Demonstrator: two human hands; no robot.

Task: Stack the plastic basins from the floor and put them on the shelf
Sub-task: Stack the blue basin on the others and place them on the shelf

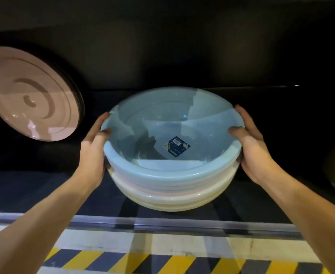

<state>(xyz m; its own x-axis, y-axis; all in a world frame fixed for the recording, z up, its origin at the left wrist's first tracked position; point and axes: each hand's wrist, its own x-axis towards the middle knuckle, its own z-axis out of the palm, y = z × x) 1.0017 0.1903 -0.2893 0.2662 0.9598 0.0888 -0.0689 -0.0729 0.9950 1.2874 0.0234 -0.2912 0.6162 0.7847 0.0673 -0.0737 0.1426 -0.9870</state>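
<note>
Stretching dark beneath the grip, the shelf [44, 190] lies under the stack of basins [172, 175], blue one uppermost, held between left hand [92, 155] and right hand [255, 153]. Outside the left hand a pink basin [24, 91] leans on edge. Each hand clasps the stack's rim, thumb hooked inside. Between the thumbs sits a blue label [178, 146].

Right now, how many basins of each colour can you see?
blue basin, top of the stack: 1
pink basin in the stack: 1
cream basins beneath, blurred: 2
leaning pink basin, left: 1
Total: at least 5
</note>
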